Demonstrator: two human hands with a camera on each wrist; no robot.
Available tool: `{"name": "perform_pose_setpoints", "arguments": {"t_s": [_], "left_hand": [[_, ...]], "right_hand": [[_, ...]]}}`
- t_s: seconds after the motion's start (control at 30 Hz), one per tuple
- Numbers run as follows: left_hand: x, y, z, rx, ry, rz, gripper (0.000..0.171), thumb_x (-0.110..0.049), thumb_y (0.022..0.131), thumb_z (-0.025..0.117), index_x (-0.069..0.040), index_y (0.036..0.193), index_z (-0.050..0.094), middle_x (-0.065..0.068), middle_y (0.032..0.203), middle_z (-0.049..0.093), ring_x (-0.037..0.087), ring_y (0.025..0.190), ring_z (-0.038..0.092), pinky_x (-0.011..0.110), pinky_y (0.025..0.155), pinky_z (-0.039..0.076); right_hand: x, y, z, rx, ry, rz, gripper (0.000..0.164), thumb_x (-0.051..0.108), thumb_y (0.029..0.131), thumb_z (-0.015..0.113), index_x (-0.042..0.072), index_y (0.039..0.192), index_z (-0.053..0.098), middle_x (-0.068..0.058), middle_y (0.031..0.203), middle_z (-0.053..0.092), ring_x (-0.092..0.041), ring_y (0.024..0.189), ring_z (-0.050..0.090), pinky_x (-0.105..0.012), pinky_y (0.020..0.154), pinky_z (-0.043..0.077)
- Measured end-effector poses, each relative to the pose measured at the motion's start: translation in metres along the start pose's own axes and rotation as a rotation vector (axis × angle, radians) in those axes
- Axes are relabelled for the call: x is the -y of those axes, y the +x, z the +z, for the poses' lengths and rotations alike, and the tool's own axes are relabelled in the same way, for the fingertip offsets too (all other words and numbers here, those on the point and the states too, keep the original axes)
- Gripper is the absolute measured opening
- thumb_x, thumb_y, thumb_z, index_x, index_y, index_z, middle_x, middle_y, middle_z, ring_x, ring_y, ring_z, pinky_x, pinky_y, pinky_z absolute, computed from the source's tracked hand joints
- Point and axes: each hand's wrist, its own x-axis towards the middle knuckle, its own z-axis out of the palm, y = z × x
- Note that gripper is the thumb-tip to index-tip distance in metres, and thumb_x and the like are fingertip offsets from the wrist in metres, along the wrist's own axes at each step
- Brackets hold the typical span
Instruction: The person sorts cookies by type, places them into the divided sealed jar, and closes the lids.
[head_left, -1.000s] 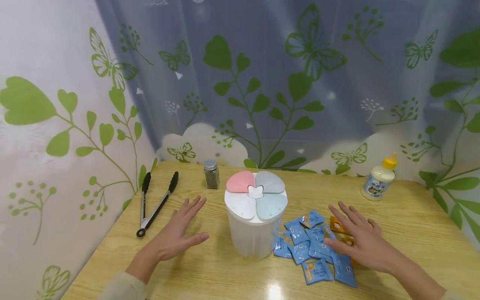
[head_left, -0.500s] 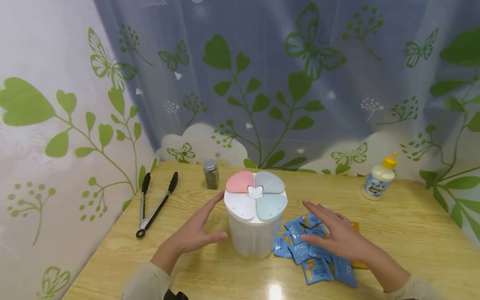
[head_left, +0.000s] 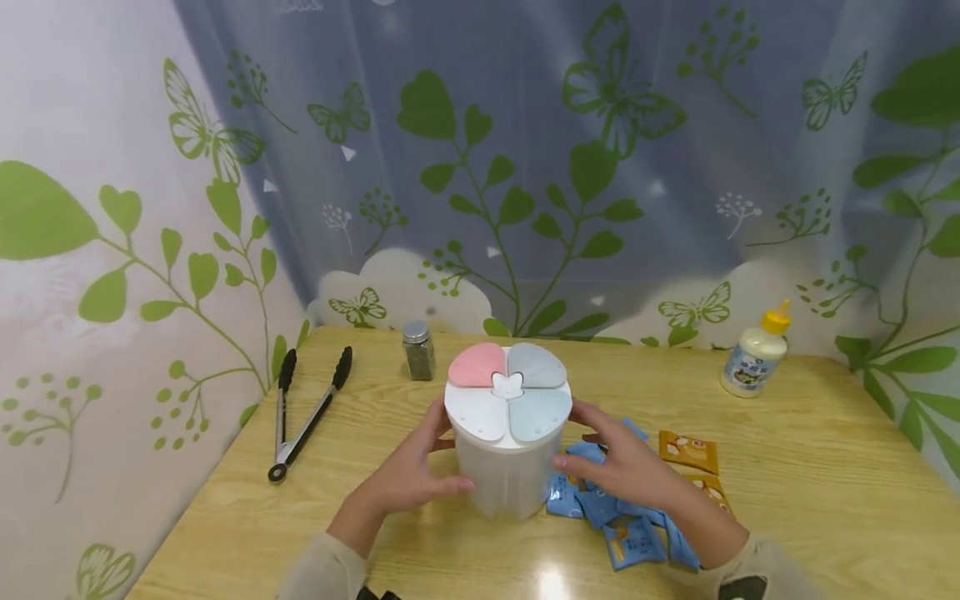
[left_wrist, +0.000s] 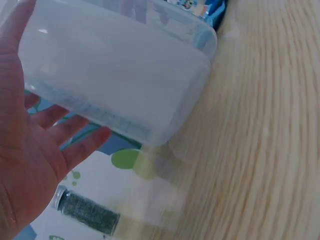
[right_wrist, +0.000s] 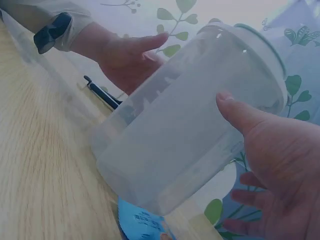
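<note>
Round translucent plastic canister (head_left: pixel 504 483): milky white. Petal-shaped plastic lid (head_left: pixel 507 396): one flap pink, one grey, one white, one pale blue-green. Flat blue foil sachets (head_left: pixel 636 542): orange patches, dark lettering. Flat orange foil sachets (head_left: pixel 688 451): pale print. Silver-capped glass jar (head_left: pixel 418 356): dark grey-green contents. Cream squeeze bottle (head_left: pixel 753 362): yellow nozzle cap, blue-and-white label. V-shaped metal tongs (head_left: pixel 307 433): silver, black grips. Beige fabric sleeves (head_left: pixel 322 571). Yellowish wooden worktop (head_left: pixel 405 550): streaked grain. Blue-and-white backdrop (head_left: pixel 517 275): green leaves, butterflies.
</note>
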Motion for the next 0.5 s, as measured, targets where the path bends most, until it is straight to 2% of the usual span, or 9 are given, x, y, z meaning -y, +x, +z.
{"name": "perform_pose_setpoints", "arguments": {"t_s": [0.17,0.3,0.4,0.5], "left_hand": [[0.002,0.005,0.005,-0.017,0.020,0.004,0.119,-0.027,0.074,0.090,-0.032,0.159,0.008,0.001,0.160,0.035,0.025,0.140,0.043,0.050,0.103,0.045],[0.002,0.007,0.007,-0.034,0.022,0.007,0.116,-0.027,0.075,0.089,-0.033,0.159,0.009,0.000,0.158,0.037,0.024,0.136,0.047,0.048,0.102,0.046],[0.001,0.006,0.006,-0.042,0.008,0.015,0.113,-0.024,0.078,0.087,-0.031,0.159,0.008,0.002,0.157,0.036,0.023,0.134,0.049,0.046,0.103,0.046],[0.001,0.005,0.006,-0.027,-0.028,0.014,0.111,-0.020,0.080,0.085,-0.024,0.158,0.006,0.007,0.158,0.033,0.027,0.135,0.048,0.049,0.107,0.044]], "right_hand": [[0.000,0.003,0.012,0.001,0.117,-0.016,0.080,0.024,0.091,0.074,0.028,0.157,0.028,-0.007,0.159,0.037,-0.039,0.140,0.042,-0.062,0.101,0.045],[0.002,0.005,0.017,0.001,0.151,-0.038,0.084,0.021,0.090,0.076,0.034,0.156,0.027,-0.002,0.155,0.042,-0.033,0.135,0.048,-0.056,0.098,0.050],[0.004,0.006,0.018,-0.006,0.143,-0.047,0.085,0.021,0.089,0.077,0.035,0.155,0.026,0.000,0.152,0.044,-0.028,0.130,0.051,-0.052,0.095,0.053],[0.006,0.005,0.018,-0.010,0.148,-0.033,0.085,0.022,0.088,0.078,0.035,0.155,0.027,0.000,0.153,0.043,-0.028,0.130,0.051,-0.050,0.094,0.053]]}}
